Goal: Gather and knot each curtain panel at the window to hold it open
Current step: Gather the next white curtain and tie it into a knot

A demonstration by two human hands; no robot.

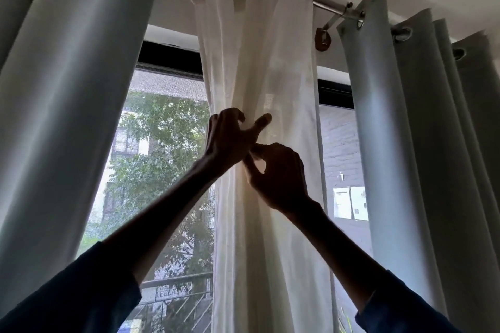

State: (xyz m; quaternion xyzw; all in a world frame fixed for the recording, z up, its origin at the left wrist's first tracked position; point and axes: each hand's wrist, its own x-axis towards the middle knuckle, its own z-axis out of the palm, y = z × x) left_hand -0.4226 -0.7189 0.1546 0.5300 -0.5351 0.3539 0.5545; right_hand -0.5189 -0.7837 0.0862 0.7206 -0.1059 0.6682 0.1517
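Dark sleeves (81, 292) down at the bottom, with both forearms reaching up and inward. The left hand (230, 135) has its fingers (232, 115) curled round the left edge of the white curtain (270, 238), thumb stuck out across the front. The right hand (281, 176) sits just below, thumb and forefinger pinching a fold. That curtain hangs bunched mid-window between grey curtains (67, 89), all off a metal rod (327, 7). There are trees past the window (162, 143).
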